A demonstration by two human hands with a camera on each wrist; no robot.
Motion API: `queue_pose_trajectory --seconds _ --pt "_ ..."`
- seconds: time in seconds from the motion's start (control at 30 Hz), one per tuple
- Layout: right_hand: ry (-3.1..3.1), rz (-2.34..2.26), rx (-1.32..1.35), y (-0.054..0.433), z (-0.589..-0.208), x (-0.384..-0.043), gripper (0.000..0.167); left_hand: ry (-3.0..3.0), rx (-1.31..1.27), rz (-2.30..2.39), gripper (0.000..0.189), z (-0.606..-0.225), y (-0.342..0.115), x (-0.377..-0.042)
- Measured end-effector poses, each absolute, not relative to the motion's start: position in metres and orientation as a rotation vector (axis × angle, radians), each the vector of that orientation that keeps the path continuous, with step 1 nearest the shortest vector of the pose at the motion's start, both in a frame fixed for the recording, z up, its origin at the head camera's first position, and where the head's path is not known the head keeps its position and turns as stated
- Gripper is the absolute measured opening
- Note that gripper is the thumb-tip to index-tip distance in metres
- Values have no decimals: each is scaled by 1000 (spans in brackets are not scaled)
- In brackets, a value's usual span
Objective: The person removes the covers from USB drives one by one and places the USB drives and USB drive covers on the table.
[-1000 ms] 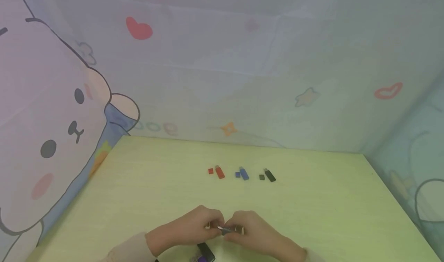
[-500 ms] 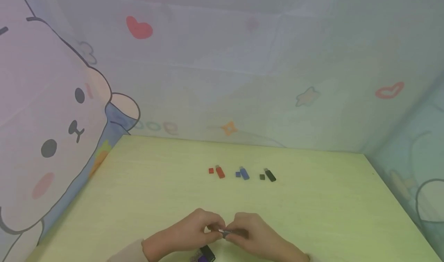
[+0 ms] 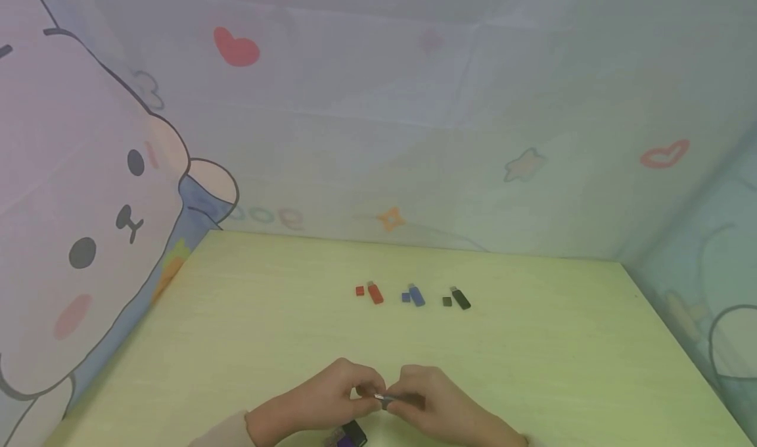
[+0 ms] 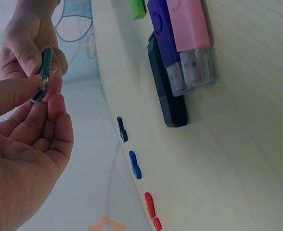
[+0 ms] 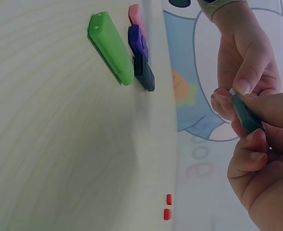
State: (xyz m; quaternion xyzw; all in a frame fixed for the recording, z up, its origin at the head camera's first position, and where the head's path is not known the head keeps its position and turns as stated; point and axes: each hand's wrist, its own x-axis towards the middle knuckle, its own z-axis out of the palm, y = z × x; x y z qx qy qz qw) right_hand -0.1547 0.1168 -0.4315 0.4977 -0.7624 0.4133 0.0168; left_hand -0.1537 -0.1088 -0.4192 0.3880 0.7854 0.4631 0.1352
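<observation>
Held between both hands is a dark green USB flash drive, its silver plug showing. My right hand pinches the drive's body between thumb and fingers. My left hand pinches a dark glossy cap at the plug end, thumb on one side and fingertips on the other. In the left wrist view, bare metal shows between cap and body. The right wrist view has the drive slanting between the two hands, its far end covered by the left fingers.
Farther back lie red, blue and black flash drives, each beside its removed cap. Near the front are a black drive, a purple one, a pink one and a green one. A printed cloth backs the table.
Both hands have sunk slightly toward the near side, still gripping the flash drive. The drive has turned a little in the right fingers. The drives on the table have stayed put.
</observation>
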Motion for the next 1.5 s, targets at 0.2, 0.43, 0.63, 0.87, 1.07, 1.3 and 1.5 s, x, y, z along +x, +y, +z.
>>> queue_pose_trajectory --seconds 0.2,0.43,0.63,0.87,1.07,1.3,1.5 --pt "-2419 1278 1544 118 -434 -155 12 2252 1176 1370 11 -421 -111 -154" --pt "-2437 1265 1544 119 -434 -156 14 2245 1142 1380 12 -422 -114 -155" --pt "-2479 1291 1521 118 -429 -155 14 2252 1134 1374 12 -423 -114 -155" --pt "-2529 1275 1484 120 -427 -157 14 2304 1117 1339 10 -419 -116 -156" --pt "-2554 1241 1433 123 -425 -163 13 2368 1130 1311 9 -414 -119 -158" --pt "-2552 1261 1363 126 -417 -170 12 2430 1117 1274 9 -405 -121 -165" --pt "-2557 1280 1304 126 -403 -178 11 2514 1158 1217 7 -392 -122 -172"
